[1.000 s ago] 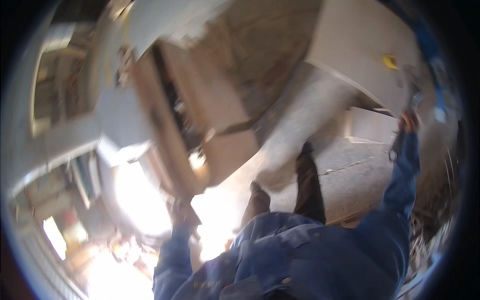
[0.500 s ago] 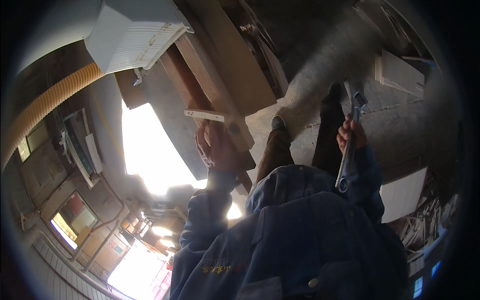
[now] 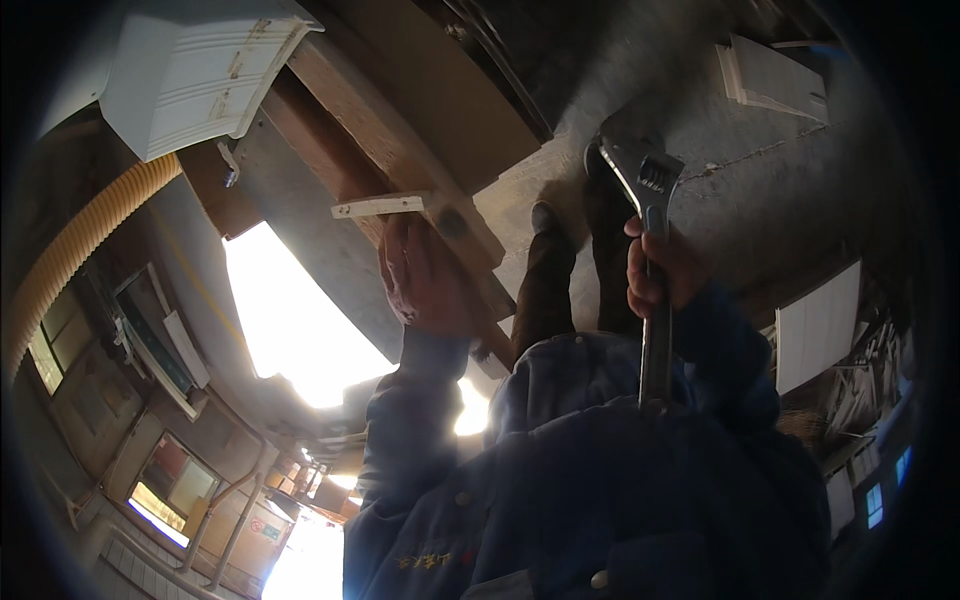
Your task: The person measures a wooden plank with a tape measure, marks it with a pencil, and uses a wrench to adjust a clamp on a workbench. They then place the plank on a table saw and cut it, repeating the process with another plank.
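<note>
My right hand (image 3: 665, 268) is closed around the handle of a metal adjustable wrench (image 3: 656, 340). The wrench points away from me, with its jaw and knurled adjusting screw at the far end, held in front of my jacket. To the left, my left hand (image 3: 425, 275) lies over a long wooden beam (image 3: 400, 130), fingers stretched forward. Its fingertips reach a short pale wood strip (image 3: 378, 206) lying across the beam; whether they press on it I cannot tell. A dark round spot (image 3: 453, 222) marks the beam near that strip.
A white machine housing (image 3: 200, 75) stands at the far left, with a yellow ribbed hose (image 3: 95, 245) below it. Pale boards (image 3: 770, 78) lie on the floor at the far right, and another white panel (image 3: 820, 325) is nearer. Scrap wood (image 3: 865, 375) is piled beside it.
My right hand has brought the wrench leftward and closer, turning its jaw from edge-on to broadside. My left hand stays at the beam by the strip. The whole view has shifted somewhat.
</note>
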Demonstrator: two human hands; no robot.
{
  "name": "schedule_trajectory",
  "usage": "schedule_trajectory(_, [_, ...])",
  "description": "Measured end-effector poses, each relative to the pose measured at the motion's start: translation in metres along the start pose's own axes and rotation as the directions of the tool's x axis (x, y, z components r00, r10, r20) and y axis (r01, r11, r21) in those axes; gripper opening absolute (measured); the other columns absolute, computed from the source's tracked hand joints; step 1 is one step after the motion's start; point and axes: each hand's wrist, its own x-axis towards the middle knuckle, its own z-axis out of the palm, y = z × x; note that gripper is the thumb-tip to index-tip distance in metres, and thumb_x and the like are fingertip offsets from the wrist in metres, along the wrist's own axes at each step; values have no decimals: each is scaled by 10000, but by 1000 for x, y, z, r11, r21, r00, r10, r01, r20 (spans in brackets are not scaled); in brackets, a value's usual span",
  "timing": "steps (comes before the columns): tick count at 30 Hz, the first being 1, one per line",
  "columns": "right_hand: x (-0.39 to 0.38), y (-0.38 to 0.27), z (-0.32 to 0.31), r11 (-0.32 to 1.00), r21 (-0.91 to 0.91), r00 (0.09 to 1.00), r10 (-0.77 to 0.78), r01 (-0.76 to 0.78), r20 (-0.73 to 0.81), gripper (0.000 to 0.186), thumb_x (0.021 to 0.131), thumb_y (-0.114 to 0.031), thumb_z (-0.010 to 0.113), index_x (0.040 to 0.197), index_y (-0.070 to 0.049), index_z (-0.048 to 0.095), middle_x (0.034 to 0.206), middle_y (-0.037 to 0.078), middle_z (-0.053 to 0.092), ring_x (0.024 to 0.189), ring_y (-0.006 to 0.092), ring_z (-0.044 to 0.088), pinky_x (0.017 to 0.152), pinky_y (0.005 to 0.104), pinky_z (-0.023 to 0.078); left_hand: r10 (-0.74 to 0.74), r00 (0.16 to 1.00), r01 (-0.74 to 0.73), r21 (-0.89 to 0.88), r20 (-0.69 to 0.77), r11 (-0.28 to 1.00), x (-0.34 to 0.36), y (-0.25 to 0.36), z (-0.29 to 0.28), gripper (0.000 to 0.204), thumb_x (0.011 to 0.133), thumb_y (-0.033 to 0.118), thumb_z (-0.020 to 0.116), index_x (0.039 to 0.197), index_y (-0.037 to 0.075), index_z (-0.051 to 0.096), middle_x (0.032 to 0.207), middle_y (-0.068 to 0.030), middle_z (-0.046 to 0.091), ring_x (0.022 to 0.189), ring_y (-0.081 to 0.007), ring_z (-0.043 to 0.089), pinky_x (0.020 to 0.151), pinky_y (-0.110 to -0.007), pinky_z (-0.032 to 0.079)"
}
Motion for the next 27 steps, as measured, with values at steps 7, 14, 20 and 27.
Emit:
schedule_trajectory(7, [-15,39,42,979,12,975,204,-206,89,265,916,-245,513,1082,-47,453,652,100,531,415,164,500,393,341,460,24,1000,-24,21,-8,999,-5,-8,4,321,743,74,575,1031,-66,579,1129,-181,535,1147,-349,476,959,-478,398])
schedule_trajectory(14, [-8,49,73,965,-14,957,260,-261,127,232,902,-192,511,1066,-41,448,635,119,531,410,181,500,388,346,450,-8,1000,7,13,18,1000,-3,-3,0,252,742,8,567,977,-75,603,1103,-167,554,1125,-329,493,958,-466,407])
schedule_trajectory(20, [-8,45,76,970,-48,971,239,-237,33,237,901,-183,505,1076,-41,432,634,123,526,416,192,502,390,358,446,3,996,-3,6,89,1000,-6,-6,2,461,760,108,566,1179,-77,514,1229,-209,469,1223,-354,395,1041,-504,298])
schedule_trajectory(27, [-4,46,71,964,-58,960,264,-260,92,243,889,-169,521,1082,-53,430,639,124,520,414,209,503,403,380,443,-9,988,7,16,154,1000,-7,-6,-1,483,760,129,570,1203,-52,506,1248,-197,456,1227,-349,392,1053,-503,285])
